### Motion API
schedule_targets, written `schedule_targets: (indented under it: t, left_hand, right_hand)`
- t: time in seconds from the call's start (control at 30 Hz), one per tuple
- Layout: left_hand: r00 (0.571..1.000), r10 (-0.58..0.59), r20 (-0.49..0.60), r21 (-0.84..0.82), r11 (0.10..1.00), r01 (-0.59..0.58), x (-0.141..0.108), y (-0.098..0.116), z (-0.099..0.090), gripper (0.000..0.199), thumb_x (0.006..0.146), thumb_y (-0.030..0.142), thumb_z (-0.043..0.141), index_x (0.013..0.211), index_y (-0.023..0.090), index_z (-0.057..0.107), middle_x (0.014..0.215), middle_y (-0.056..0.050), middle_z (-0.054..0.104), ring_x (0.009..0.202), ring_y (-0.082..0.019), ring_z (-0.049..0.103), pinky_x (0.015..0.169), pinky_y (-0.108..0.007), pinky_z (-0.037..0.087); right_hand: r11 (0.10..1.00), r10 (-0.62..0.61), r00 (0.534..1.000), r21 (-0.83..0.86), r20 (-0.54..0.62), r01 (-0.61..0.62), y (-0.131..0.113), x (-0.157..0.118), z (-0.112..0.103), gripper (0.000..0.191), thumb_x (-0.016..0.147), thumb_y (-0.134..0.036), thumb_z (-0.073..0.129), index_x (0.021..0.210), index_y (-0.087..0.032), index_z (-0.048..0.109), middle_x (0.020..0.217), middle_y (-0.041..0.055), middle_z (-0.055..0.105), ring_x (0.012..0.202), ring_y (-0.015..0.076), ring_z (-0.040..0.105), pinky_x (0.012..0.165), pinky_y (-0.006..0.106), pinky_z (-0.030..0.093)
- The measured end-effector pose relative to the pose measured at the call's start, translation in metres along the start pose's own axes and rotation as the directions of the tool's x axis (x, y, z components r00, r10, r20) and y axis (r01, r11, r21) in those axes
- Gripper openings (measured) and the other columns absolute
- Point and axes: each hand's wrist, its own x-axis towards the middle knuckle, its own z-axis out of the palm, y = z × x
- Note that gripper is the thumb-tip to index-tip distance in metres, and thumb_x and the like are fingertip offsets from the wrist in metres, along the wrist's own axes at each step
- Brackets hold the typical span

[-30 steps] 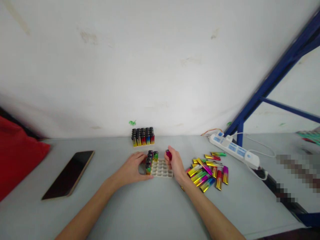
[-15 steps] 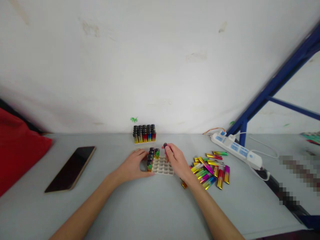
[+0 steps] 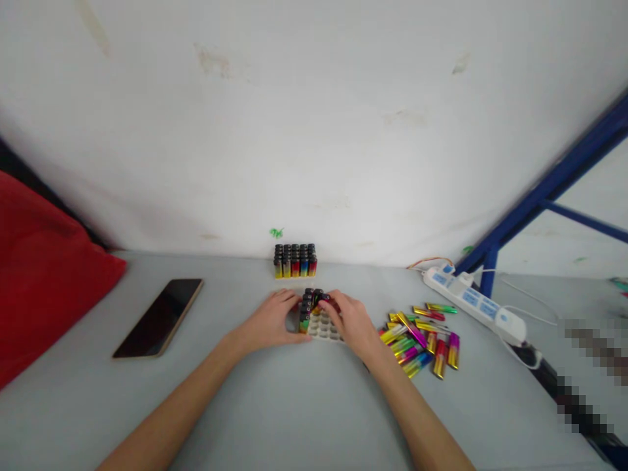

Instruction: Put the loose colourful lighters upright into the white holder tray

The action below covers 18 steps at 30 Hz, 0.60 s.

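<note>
While the right hand (image 3: 354, 320) pinches a held cylinder (image 3: 324, 297) between thumb and fingers, the left hand (image 3: 273, 320) clasps the left edge of a pale tray (image 3: 326, 335), thumb at its near corner and fingers bent round toward its far corner. Scalloped round hollows pattern the tray's matte surface, and it sits around the middle of a smooth grey desk (image 3: 304, 405). The held cylinder is glossy, with a black end and a glint of magenta; it is over the tray's far edge, its long axis slanted, black end toward the left and body running right into the fingers. Blur hides its exact tilt and whether its base meets a hollow.

Along the tray's left edge stands a row of cylinders (image 3: 305, 313), black ends up, long axes vertical. Close to the desk's rear edge, a tight block of similar cylinders (image 3: 295, 263) stands upright in straight ranks.

Toward the desk's right edge lies a loose heap of shiny metallic cylinders (image 3: 417, 340), gold blended with green, magenta, red or blue, flat and pointing several ways. Both forearms reach in from the desk's near edge, converging on the tray, the right wrist bent inward with the palm hidden.
</note>
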Motion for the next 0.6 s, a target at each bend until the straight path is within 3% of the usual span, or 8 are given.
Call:
schedule_targets:
  t: [0.13, 0.2, 0.3, 0.37, 0.5, 0.6]
  left_hand:
    - [0.999, 0.024, -0.025, -0.019, 1.0, -0.025, 0.0, -0.002, 0.001, 0.064, 0.071, 0.062, 0.095, 0.115, 0.021, 0.072, 0.126, -0.014, 0.077, 0.123, -0.039, 0.07, 0.111, -0.049, 0.055]
    - [0.999, 0.027, -0.032, -0.026, 0.999, -0.028, 0.0, -0.003, 0.001, 0.065, 0.071, 0.064, 0.094, 0.116, 0.022, 0.073, 0.127, -0.014, 0.077, 0.123, -0.039, 0.07, 0.11, -0.049, 0.055]
    - [0.999, 0.023, -0.029, -0.019, 1.0, -0.023, 0.001, -0.004, 0.0, 0.064, 0.071, 0.066, 0.092, 0.113, 0.023, 0.073, 0.125, -0.014, 0.078, 0.121, -0.039, 0.071, 0.109, -0.05, 0.055]
    - [1.0, 0.016, -0.022, -0.008, 1.0, -0.016, 0.002, -0.005, 0.0, 0.061, 0.071, 0.066, 0.091, 0.109, 0.022, 0.074, 0.121, -0.013, 0.078, 0.119, -0.039, 0.072, 0.108, -0.049, 0.055]
    - [0.999, 0.01, -0.031, 0.018, 1.0, -0.01, 0.004, -0.01, 0.001, 0.06, 0.072, 0.067, 0.088, 0.108, 0.022, 0.075, 0.119, -0.014, 0.078, 0.116, -0.039, 0.072, 0.106, -0.049, 0.057]
    - [0.998, 0.017, -0.057, 0.021, 1.0, -0.016, 0.005, -0.013, 0.002, 0.064, 0.07, 0.072, 0.087, 0.109, 0.023, 0.075, 0.119, -0.014, 0.079, 0.115, -0.04, 0.073, 0.106, -0.05, 0.058]
  right_hand:
    - [0.98, -0.028, 0.988, -0.192, 0.155, 0.057, -0.008, 0.005, -0.013, 0.024, 0.117, -0.036, 0.052, 0.116, -0.021, 0.071, 0.103, 0.0096, 0.08, 0.092, 0.023, 0.075, 0.081, 0.031, 0.053]
    - [0.953, 0.017, 0.977, -0.299, 0.213, 0.048, -0.017, 0.009, -0.018, 0.024, 0.116, -0.036, 0.055, 0.118, -0.021, 0.073, 0.107, 0.0103, 0.081, 0.095, 0.0235, 0.076, 0.084, 0.032, 0.052]
    - [0.909, 0.136, 0.965, -0.416, 0.224, -0.031, -0.03, 0.013, -0.019, 0.029, 0.115, -0.042, 0.058, 0.119, -0.021, 0.076, 0.106, 0.0103, 0.082, 0.094, 0.0235, 0.077, 0.087, 0.033, 0.05]
    - [0.903, 0.177, 0.958, -0.424, 0.224, -0.067, -0.035, 0.014, -0.018, 0.035, 0.114, -0.047, 0.057, 0.111, -0.02, 0.078, 0.101, 0.0096, 0.083, 0.092, 0.0226, 0.076, 0.086, 0.033, 0.048]
    - [0.942, 0.161, 0.975, -0.317, 0.151, -0.106, -0.027, 0.009, -0.031, 0.043, 0.114, -0.051, 0.057, 0.094, -0.02, 0.078, 0.091, 0.007, 0.08, 0.084, 0.0194, 0.073, 0.08, 0.031, 0.045]
    - [0.957, 0.169, 0.986, -0.239, -0.009, -0.166, -0.003, -0.005, -0.064, 0.04, 0.116, -0.045, 0.054, 0.093, -0.02, 0.075, 0.086, 0.0056, 0.078, 0.077, 0.0197, 0.068, 0.075, 0.032, 0.044]
